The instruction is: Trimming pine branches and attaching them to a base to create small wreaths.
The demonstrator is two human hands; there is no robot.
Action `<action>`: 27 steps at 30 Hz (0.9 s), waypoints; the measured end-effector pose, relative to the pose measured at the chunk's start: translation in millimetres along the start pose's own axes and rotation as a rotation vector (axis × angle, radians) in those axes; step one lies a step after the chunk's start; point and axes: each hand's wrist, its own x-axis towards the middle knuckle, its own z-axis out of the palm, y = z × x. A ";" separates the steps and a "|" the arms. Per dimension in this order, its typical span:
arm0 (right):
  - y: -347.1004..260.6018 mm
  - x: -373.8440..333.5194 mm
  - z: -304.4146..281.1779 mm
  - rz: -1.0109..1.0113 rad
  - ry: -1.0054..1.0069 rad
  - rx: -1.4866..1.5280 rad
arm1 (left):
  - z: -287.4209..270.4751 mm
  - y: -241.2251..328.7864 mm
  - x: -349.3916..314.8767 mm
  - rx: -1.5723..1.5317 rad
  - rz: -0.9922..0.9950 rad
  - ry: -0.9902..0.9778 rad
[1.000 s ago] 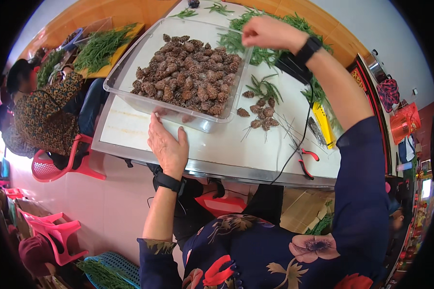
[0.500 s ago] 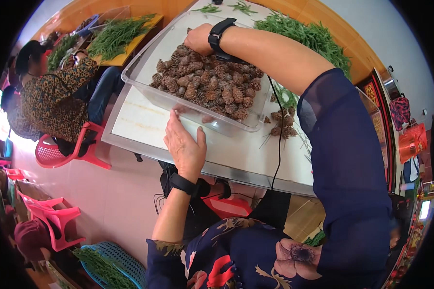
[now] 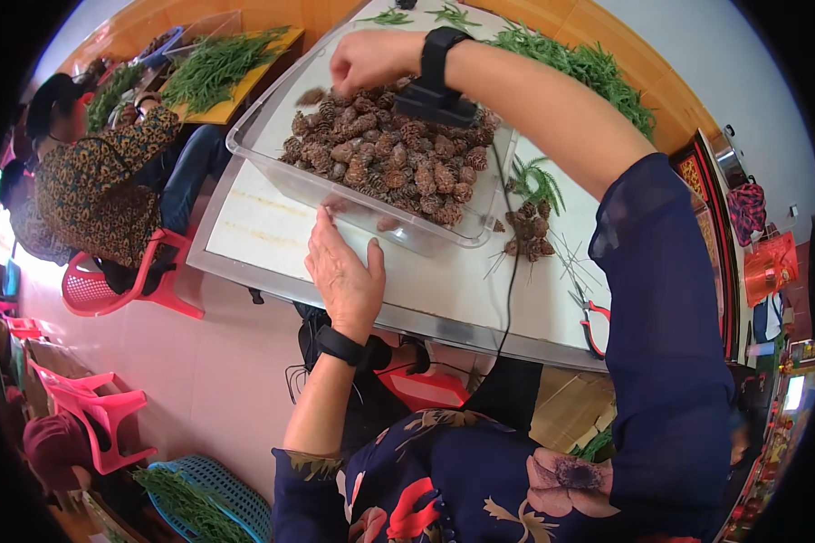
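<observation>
A clear plastic bin [image 3: 272,166] on the table holds a heap of brown pine cones [image 3: 398,163]. Over the bin's far left part, my right hand [image 3: 371,61] is closed, fingers curled and pointing down at the heap's edge; whatever they may hold is hidden. One blurred pine cone [image 3: 311,96] shows just left of those fingertips. My left hand [image 3: 346,281], holding nothing, rests with fingers stretched and thumb apart against the bin's near wall. A black device on a strap at my right wrist covers part of the heap.
Right of the bin lie loose pine cones [image 3: 530,231], thin wires [image 3: 566,258] and red-handled pliers [image 3: 595,326]. Green sprigs [image 3: 589,72] pile at the table's far right. A black cable [image 3: 507,308] crosses the table. Another person [image 3: 109,172] sits at left on a pink chair [image 3: 145,281].
My right hand has lifted slightly and shifted left, and the forearm has moved up, uncovering the pliers. A blurred pine cone now appears beside the fingers. The left hand stays at the bin wall.
</observation>
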 end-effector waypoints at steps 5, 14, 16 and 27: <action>-19.3 18.0 36.8 -0.153 -0.106 0.231 | 0.1 0.6 -0.2 -0.017 0.001 -0.002; -17.6 37.3 53.9 -0.156 -0.191 0.480 | -2.0 1.0 0.4 0.000 -0.007 -0.010; -19.9 39.1 58.6 -0.147 -0.201 0.510 | -1.0 0.6 -0.1 0.000 -0.007 -0.006; -25.8 -3.1 3.1 -0.095 -0.133 0.392 | 3.9 -1.7 -0.6 0.035 0.037 0.068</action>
